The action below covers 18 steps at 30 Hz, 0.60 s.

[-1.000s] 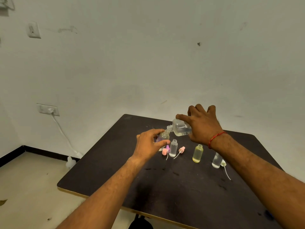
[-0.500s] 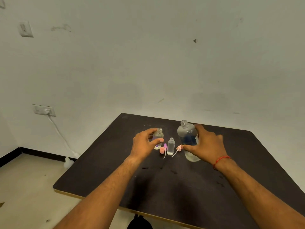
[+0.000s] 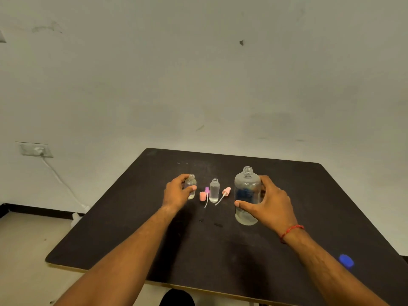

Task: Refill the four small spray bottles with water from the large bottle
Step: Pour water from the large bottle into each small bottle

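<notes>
Dark matte table (image 3: 220, 250), plain scuffed wall behind. Left hand (image 3: 176, 194) wrapped round small clear spray bottle (image 3: 191, 186), upright, cap off, bit of liquid at bottom I think, blurry. Right hand (image 3: 272, 206) curled loosely on large bottle (image 3: 247, 193), round clear plastic, open neck, standing on table, water low inside. Between them second small bottle (image 3: 214, 190), uncapped, pink cap (image 3: 202, 196) and two loose spray heads (image 3: 226, 192) beside it. Compared with second ago: large bottle no longer tipped pouring, now upright. Blue cap (image 3: 346, 260) near right forearm.

Table (image 3: 220, 250) matt dark, smooth; large bottle (image 3: 247, 195) clear glossy plastic.
</notes>
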Motion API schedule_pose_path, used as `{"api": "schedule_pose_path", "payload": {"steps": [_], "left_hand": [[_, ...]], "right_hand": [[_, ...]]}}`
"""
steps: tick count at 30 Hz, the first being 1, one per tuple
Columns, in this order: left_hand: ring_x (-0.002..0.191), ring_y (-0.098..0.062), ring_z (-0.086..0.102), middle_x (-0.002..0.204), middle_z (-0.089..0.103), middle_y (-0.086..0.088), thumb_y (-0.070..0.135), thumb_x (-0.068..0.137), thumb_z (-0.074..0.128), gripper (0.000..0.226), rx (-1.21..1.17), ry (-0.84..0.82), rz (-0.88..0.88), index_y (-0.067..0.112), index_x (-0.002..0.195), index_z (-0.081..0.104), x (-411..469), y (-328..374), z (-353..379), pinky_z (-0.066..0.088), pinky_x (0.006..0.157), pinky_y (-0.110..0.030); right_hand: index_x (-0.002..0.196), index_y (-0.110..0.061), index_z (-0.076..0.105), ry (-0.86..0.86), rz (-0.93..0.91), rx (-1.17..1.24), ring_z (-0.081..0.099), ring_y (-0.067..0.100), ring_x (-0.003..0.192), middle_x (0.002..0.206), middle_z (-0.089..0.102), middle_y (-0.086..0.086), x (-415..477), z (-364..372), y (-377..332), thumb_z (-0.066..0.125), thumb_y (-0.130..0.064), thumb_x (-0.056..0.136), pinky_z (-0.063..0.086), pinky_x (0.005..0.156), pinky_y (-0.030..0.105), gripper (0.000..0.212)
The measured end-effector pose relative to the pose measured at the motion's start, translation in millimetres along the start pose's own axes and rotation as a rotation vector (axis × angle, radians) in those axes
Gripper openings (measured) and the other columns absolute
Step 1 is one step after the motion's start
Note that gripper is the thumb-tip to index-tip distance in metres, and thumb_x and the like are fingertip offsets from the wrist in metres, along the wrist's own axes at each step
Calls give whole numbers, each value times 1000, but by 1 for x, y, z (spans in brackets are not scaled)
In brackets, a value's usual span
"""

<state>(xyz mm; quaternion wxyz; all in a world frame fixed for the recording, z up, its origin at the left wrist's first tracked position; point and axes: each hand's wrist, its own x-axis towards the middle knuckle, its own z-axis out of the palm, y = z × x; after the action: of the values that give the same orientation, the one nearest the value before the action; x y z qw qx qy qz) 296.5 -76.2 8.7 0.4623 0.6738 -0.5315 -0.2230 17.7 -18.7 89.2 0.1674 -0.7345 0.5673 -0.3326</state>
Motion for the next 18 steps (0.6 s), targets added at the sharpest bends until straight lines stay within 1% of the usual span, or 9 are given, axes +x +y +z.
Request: {"api": "schedule_pose_path", "payload": {"steps": [2, 5, 8, 11, 14, 16, 18], "left_hand": [[107, -19, 67, 119, 69, -2, 19, 86, 78, 44, 8, -5, -22, 24, 127, 63, 3, -5, 3, 56, 97, -42], [104, -19, 68, 117, 70, -2, 18, 86, 78, 42, 12, 3, -26, 25, 125, 64, 6, -14, 7, 55, 97, -43], [105, -20, 68, 118, 70, -3, 18, 87, 77, 42, 23, 13, -32, 24, 126, 63, 8, -20, 8, 54, 98, -43], [106, -22, 67, 119, 69, -4, 16, 89, 75, 41, 10, 15, -45, 23, 128, 63, 10, -23, 7, 54, 99, -43], [103, -19, 67, 118, 69, -3, 15, 91, 72, 40, 8, 17, -53, 23, 129, 62, 10, -25, 6, 54, 97, -37], [100, -16, 65, 118, 68, -2, 15, 92, 70, 40, 15, 18, -51, 22, 130, 61, 10, -27, 6, 52, 92, -30], [103, -17, 64, 115, 67, 1, 14, 93, 68, 40, 18, 13, -46, 22, 132, 60, 9, -27, 5, 49, 89, -27]], "right_hand": [[128, -29, 46, -4, 14, -3, 61, 21, 110, 125, 62, -4, -2, -1, 4, 81, -61, 61, 50, 98, 50, 82], [128, -31, 45, -1, 32, 9, 60, 21, 112, 126, 61, -4, -6, -3, 11, 80, -62, 61, 48, 99, 53, 82], [128, -31, 45, 3, 51, 22, 60, 22, 113, 127, 62, -4, -9, -6, 16, 79, -64, 60, 48, 99, 53, 83], [124, -33, 46, 23, 53, 33, 62, 20, 108, 121, 64, -6, -12, -9, 20, 80, -65, 57, 50, 96, 51, 82], [124, -33, 47, 33, 54, 42, 63, 19, 106, 119, 65, -6, -14, -11, 23, 80, -64, 58, 51, 95, 50, 81], [125, -32, 48, 39, 50, 55, 63, 19, 106, 118, 65, -7, -16, -11, 25, 81, -64, 58, 51, 95, 50, 81], [124, -32, 49, 48, 47, 67, 63, 18, 105, 116, 65, -8, -17, -12, 26, 81, -63, 58, 50, 95, 49, 80]]}}
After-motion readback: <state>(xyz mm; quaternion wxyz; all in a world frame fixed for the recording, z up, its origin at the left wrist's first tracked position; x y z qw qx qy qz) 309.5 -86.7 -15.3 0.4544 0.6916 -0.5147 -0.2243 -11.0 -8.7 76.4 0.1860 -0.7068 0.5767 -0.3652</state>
